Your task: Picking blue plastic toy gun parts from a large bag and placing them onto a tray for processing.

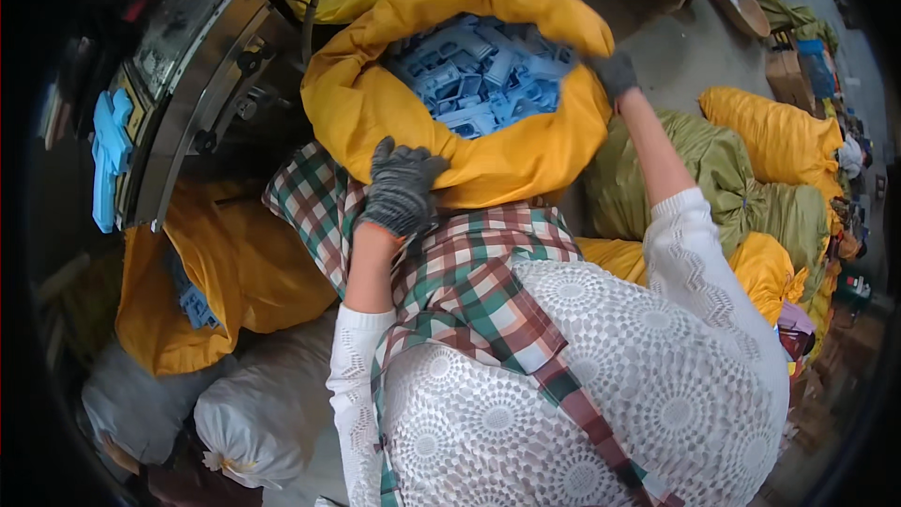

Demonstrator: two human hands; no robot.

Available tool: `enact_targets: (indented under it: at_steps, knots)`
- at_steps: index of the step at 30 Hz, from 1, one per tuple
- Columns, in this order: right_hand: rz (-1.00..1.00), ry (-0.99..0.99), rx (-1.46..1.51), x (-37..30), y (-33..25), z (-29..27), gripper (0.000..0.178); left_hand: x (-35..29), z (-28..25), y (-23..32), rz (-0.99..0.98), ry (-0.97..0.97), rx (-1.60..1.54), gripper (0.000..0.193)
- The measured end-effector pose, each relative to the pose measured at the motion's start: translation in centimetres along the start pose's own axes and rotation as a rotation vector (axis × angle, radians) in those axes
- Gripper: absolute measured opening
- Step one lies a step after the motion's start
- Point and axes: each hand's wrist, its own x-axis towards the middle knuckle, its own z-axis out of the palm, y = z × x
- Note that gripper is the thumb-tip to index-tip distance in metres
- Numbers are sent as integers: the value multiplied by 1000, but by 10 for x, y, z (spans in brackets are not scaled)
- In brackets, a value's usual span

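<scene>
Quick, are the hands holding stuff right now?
Left hand: touching the yellow sack on its near side; can't tell if its grip is closed.
Right hand: blurred, at the sack's right edge; can't tell if open or closed.

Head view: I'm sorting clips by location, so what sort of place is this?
Probably a workshop or small factory: an open yellow sack full of blue plastic-looking parts, metal machinery on the left, and more bulging sacks on the right.
</scene>
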Motion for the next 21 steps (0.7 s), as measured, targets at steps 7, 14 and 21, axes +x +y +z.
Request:
enact_targets:
  at_steps: [7, 14, 21]
  knots:
    - [-873, -203, -32, 0, -157, 25, 34, -25, -11, -6, 45, 125, -92, 34]
    - [-279, -183, 56, 24, -68, -21, 49, -18, -12, 4, -83, -46, -116, 44]
    - [-810, 301, -341, -33, -113, 9, 49, -15, -18, 9, -71, -86, -60, 42]
